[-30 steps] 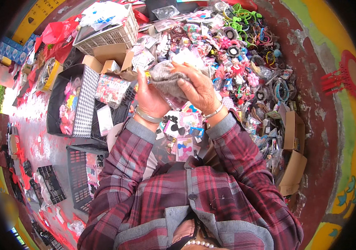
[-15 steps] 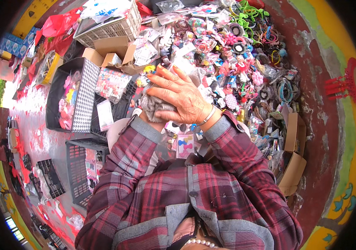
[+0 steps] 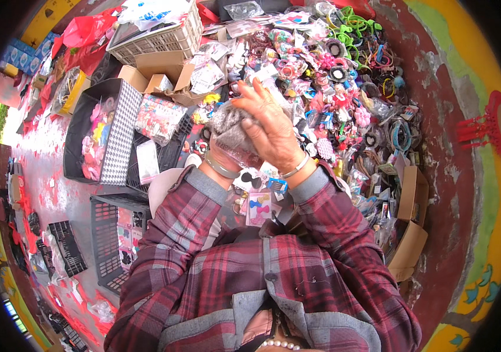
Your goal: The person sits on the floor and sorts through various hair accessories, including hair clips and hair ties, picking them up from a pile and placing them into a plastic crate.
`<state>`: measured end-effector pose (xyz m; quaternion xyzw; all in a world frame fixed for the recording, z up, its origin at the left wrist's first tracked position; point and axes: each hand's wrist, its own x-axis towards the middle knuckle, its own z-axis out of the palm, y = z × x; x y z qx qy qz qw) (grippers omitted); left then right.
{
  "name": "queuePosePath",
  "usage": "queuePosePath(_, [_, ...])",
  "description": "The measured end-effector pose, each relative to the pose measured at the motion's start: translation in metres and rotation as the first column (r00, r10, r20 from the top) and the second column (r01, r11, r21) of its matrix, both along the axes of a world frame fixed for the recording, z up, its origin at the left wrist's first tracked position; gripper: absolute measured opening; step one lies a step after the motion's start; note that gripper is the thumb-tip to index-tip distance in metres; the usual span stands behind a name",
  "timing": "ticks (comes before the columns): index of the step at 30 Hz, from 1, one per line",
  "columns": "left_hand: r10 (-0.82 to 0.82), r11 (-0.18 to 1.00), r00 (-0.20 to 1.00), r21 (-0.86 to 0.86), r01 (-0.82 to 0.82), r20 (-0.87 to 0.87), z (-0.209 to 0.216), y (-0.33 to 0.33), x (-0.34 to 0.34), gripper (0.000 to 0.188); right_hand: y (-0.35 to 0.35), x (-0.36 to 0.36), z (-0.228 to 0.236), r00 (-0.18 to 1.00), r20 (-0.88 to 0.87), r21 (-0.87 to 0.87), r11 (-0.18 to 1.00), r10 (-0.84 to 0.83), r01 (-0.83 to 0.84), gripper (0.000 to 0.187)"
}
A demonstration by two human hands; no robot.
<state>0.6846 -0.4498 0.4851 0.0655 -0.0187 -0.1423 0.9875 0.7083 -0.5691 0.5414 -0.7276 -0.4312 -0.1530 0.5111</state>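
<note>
A fuzzy grey cloth bundle (image 3: 227,122), partly in clear plastic, is held up in front of my chest over the pile. My left hand (image 3: 233,157) wraps round its underside, most of its fingers hidden behind the bundle and the other hand. Against its right side lies my right hand (image 3: 274,132), with the fingers stretched out and apart and the thumb resting on the fuzz. Below my hands, near my lap, sits a packaged card of coloured bows (image 3: 259,208), with a small blue packet (image 3: 277,185) beside it.
A large heap of hair accessories (image 3: 332,88) spreads ahead and to the right. At left stand a houndstooth bin (image 3: 120,138), a black crate (image 3: 107,240), an open cardboard box (image 3: 162,61) and a white crate (image 3: 162,44). More cardboard boxes (image 3: 412,193) line the right side.
My right hand has slid right and its fingers have lifted, uncovering more of the grey bundle. My left wrist and its bracelet now show below it.
</note>
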Motion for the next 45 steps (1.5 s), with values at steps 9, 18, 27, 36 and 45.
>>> queuePosePath(9, [-0.171, 0.972, 0.982, 0.177, 0.154, 0.082, 0.019, 0.01, -0.007, 0.052, -0.026, 0.023, -0.003, 0.509, -0.615, 0.757, 0.633, 0.603, 0.164, 0.042])
queuePosePath(18, [-0.04, 0.949, 0.982, 0.3, 0.095, -0.184, 0.024, -0.004, -0.002, 0.048, -0.026, 0.022, -0.006, 0.547, -0.645, 0.738, 0.621, 0.534, 0.264, 0.04])
queuePosePath(27, [0.086, 0.932, 0.996, 0.353, -0.08, -0.001, 0.03, 0.006, 0.001, 0.045, -0.035, -0.001, 0.019, 0.799, -0.599, 0.616, 0.667, 0.051, 0.419, 0.042])
queuePosePath(36, [0.144, 0.924, 0.989, 0.359, -0.132, -0.008, 0.009, 0.007, 0.006, 0.029, -0.039, 0.013, 0.013, 0.752, -0.629, 0.676, 0.616, 0.197, 0.404, 0.041])
queuePosePath(45, [-0.066, 0.97, 0.993, 0.24, 0.042, 0.095, 0.007, 0.01, 0.001, 0.031, -0.006, -0.003, -0.01, 0.991, -0.064, -0.247, 0.964, -0.119, 0.1, 0.041])
